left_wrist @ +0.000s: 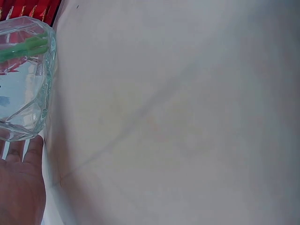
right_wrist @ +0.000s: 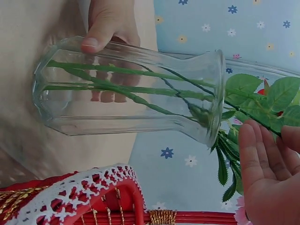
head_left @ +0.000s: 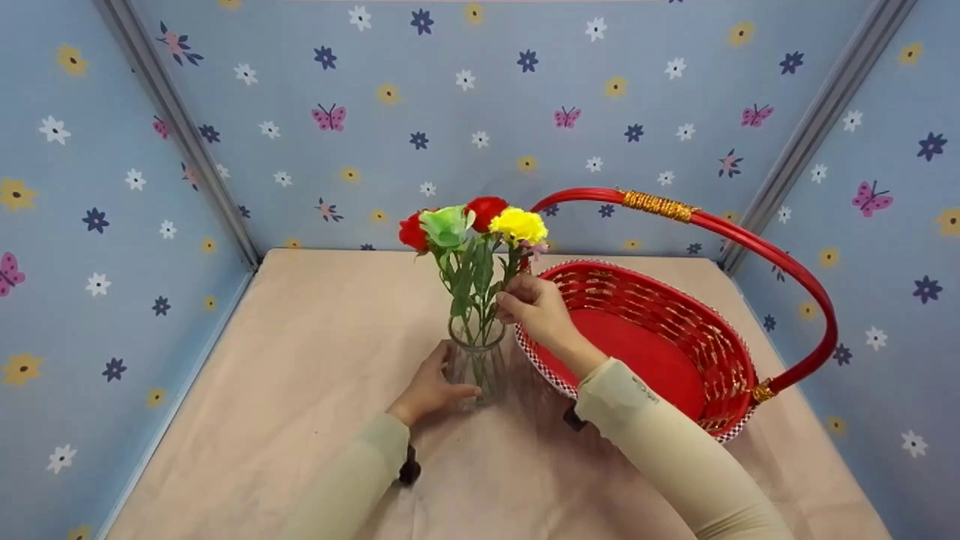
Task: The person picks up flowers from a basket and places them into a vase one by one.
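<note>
A clear glass vase (head_left: pixel 477 358) stands on the beige table cover and holds several artificial flowers: two red ones (head_left: pixel 486 211), a green one (head_left: pixel 446 225) and a yellow one (head_left: pixel 517 223). My left hand (head_left: pixel 437 384) grips the vase low down. In the right wrist view its thumb (right_wrist: pixel 99 29) lies on the glass (right_wrist: pixel 126 89) and its fingers show through it. My right hand (head_left: pixel 527 304) holds the green stems (head_left: pixel 495 289) just above the vase mouth, beside the leaves (right_wrist: pixel 262 93). In the left wrist view the vase base (left_wrist: pixel 23 79) sits above my palm (left_wrist: pixel 18 187).
A red woven basket (head_left: pixel 720 352) with a white-checked rim and a tall red handle (head_left: pixel 780 259) stands right of the vase, touching or nearly touching it. Blue flower-patterned walls close in the table on three sides. Bare beige cover (left_wrist: pixel 178 117) stretches to the left and front.
</note>
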`<state>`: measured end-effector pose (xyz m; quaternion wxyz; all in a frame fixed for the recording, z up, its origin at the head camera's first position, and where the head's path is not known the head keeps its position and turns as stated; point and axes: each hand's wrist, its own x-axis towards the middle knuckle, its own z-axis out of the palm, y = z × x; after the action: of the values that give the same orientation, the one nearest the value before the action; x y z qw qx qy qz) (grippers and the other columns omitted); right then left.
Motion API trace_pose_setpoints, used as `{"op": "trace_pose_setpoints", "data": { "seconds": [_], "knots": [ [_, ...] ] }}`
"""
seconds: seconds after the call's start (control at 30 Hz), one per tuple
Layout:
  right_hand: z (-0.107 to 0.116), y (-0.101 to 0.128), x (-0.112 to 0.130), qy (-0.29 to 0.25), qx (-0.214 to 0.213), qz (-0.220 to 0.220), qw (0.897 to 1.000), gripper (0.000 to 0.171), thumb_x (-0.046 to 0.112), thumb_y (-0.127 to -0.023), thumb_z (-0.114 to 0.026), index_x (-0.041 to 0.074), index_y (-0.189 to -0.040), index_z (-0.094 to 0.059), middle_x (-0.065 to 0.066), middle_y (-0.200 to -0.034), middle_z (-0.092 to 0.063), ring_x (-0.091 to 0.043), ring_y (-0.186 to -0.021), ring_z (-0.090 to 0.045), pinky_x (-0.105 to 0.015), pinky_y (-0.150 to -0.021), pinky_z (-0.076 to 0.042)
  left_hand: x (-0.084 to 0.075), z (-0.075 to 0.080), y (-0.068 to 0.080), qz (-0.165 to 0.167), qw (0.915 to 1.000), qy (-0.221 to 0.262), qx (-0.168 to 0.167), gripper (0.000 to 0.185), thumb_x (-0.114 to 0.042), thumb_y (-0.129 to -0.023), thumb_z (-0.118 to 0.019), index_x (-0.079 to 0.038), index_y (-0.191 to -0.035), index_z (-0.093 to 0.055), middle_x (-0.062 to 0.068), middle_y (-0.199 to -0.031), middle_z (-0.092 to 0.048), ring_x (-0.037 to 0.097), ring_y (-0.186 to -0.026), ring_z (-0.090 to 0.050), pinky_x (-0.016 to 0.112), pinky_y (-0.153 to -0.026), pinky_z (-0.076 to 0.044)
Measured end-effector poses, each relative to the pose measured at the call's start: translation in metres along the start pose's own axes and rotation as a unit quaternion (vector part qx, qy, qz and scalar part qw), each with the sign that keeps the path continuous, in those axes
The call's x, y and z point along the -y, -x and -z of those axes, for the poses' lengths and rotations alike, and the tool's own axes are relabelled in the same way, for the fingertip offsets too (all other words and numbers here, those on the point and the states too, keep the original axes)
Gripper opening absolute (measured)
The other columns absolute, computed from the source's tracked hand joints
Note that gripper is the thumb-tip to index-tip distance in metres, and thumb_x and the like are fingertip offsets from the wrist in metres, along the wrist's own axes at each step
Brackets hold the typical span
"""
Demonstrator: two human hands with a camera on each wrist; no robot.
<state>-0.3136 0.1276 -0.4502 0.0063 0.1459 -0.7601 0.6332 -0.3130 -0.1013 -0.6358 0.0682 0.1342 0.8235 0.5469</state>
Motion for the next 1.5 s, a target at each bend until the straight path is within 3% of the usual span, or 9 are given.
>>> {"op": "trace_pose_setpoints", "data": {
  "seconds": [0.23,0.43,0.53,0.63,0.8,0.93,1.07,1.33,1.5],
  "knots": [
    [-0.005,0.002,-0.002,0.048,0.025,0.017,0.998,0.019,0.006,-0.107,-0.062,-0.011,-0.106,-0.072,-0.027,-0.09,-0.075,-0.013,-0.074,-0.071,-0.028,-0.074,-0.067,0.001,0.0,0.0,-0.012,0.9999,0.001,0.003,0.098,-0.028,-0.08,-0.099,-0.009,-0.158,-0.042,0.019,-0.166,-0.048,0.036,-0.158,-0.043,0.058,-0.13,-0.038],
    [-0.008,0.002,-0.004,0.076,0.033,0.011,0.996,0.02,0.005,-0.106,-0.062,-0.012,-0.107,-0.074,-0.032,-0.092,-0.074,-0.011,-0.072,-0.068,-0.021,-0.069,-0.061,0.0,0.0,0.001,-0.013,0.9999,0.002,0.005,0.1,-0.028,-0.081,-0.098,-0.007,-0.16,-0.04,0.019,-0.167,-0.048,0.037,-0.158,-0.043,0.059,-0.129,-0.039],
    [-0.008,0.002,-0.007,0.088,0.022,0.011,0.996,0.018,0.005,-0.104,-0.066,-0.011,-0.102,-0.075,-0.025,-0.083,-0.073,-0.01,-0.067,-0.064,-0.019,-0.063,-0.055,0.0,0.0,0.0,-0.021,0.9997,0.006,0.006,0.097,-0.026,-0.081,-0.098,-0.008,-0.159,-0.042,0.017,-0.164,-0.051,0.036,-0.156,-0.044,0.059,-0.129,-0.039],
    [-0.008,0.002,-0.01,0.106,0.007,0.006,0.994,0.015,0.006,-0.101,-0.07,-0.007,-0.099,-0.077,-0.011,-0.075,-0.07,-0.009,-0.064,-0.059,-0.02,-0.06,-0.051,0.0,-0.001,0.0,-0.024,0.9997,0.006,0.01,0.095,-0.026,-0.082,-0.097,-0.009,-0.158,-0.042,0.016,-0.163,-0.051,0.036,-0.156,-0.045,0.06,-0.128,-0.039],
    [-0.005,0.007,-0.013,0.126,0.0,-0.018,0.992,0.012,0.005,-0.097,-0.076,-0.003,-0.104,-0.08,-0.003,-0.078,-0.069,-0.012,-0.069,-0.057,-0.021,-0.064,-0.051,0.001,-0.001,0.0,-0.01,0.9998,0.006,0.016,0.097,-0.029,-0.082,-0.097,-0.013,-0.159,-0.041,0.013,-0.165,-0.051,0.036,-0.156,-0.045,0.061,-0.129,-0.038],
    [0.002,0.011,-0.016,0.129,0.008,-0.027,0.991,0.018,0.007,-0.097,-0.078,-0.001,-0.113,-0.081,-0.009,-0.09,-0.077,-0.014,-0.076,-0.059,-0.023,-0.07,-0.054,0.0,0.002,-0.001,-0.001,0.9998,0.004,0.02,0.099,-0.033,-0.082,-0.097,-0.015,-0.161,-0.04,0.01,-0.168,-0.047,0.035,-0.159,-0.041,0.06,-0.132,-0.034],
    [0.012,0.012,-0.021,0.138,0.007,-0.032,0.99,0.016,0.009,-0.098,-0.078,0.002,-0.111,-0.082,-0.011,-0.098,-0.08,-0.015,-0.08,-0.064,-0.024,-0.074,-0.058,-0.003,0.006,0.001,-0.001,0.9995,0.001,0.032,0.1,-0.033,-0.082,-0.097,-0.016,-0.162,-0.038,0.01,-0.171,-0.044,0.035,-0.161,-0.038,0.06,-0.133,-0.032],
    [0.037,0.014,-0.027,0.14,-0.001,-0.058,0.988,0.015,0.009,-0.099,-0.079,0.0,-0.11,-0.08,-0.011,-0.102,-0.079,-0.017,-0.086,-0.065,-0.024,-0.076,-0.058,-0.014,0.021,0.002,-0.021,0.9978,-0.009,0.062,0.105,-0.033,-0.081,-0.097,-0.011,-0.164,-0.036,0.014,-0.168,-0.047,0.038,-0.156,-0.045,0.061,-0.13,-0.036],
    [0.055,0.017,-0.03,0.157,-0.018,-0.068,0.985,0.014,0.01,-0.099,-0.079,0.002,-0.11,-0.08,-0.01,-0.102,-0.079,-0.017,-0.086,-0.065,-0.025,-0.076,-0.056,-0.018,0.033,0.004,-0.009,0.9969,-0.018,0.076,0.1,-0.029,-0.085,-0.095,-0.008,-0.164,-0.037,0.018,-0.169,-0.044,0.041,-0.157,-0.042,0.061,-0.131,-0.034]
  ]
}}
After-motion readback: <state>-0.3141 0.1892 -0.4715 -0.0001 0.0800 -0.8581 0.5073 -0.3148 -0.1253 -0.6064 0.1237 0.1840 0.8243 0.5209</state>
